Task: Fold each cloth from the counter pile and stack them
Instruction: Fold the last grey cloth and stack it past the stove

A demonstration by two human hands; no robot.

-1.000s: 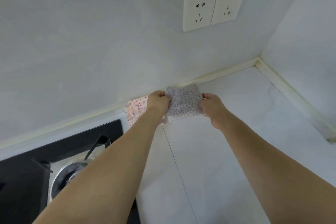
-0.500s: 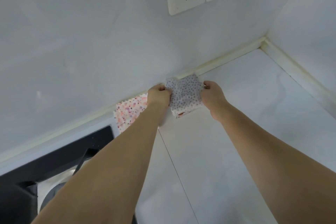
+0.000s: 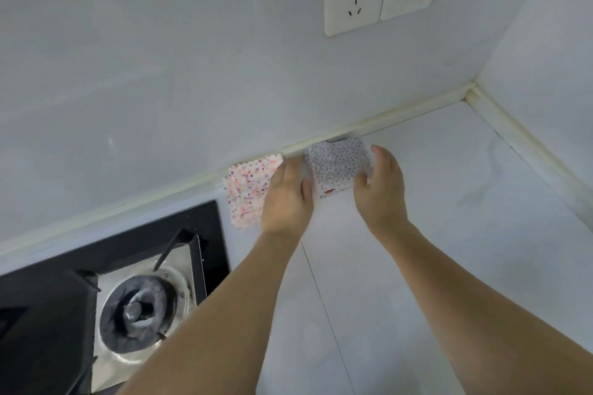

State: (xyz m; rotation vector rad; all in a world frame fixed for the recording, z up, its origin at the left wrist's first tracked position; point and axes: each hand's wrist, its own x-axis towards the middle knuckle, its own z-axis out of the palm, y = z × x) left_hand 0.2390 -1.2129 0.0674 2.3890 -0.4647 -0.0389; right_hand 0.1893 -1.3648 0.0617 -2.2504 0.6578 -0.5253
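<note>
Folded purple-dotted cloth (image 3: 338,167): laid on the desk (image 3: 449,218) between the hands, against the wall. Left hand (image 3: 287,199) and right hand (image 3: 380,192): released, fingers relaxed. Pink-dotted cloth (image 3: 248,191): partly covered by the left hand.

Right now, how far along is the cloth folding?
Done: a grey dotted cloth lies folded by the wall, a pink dotted cloth folded beside it. In hand: nothing gripped; the left hand and right hand flank the grey one, fingers relaxed. Left: the two lie side by side, unstacked; no unfolded pile is in view.
</note>
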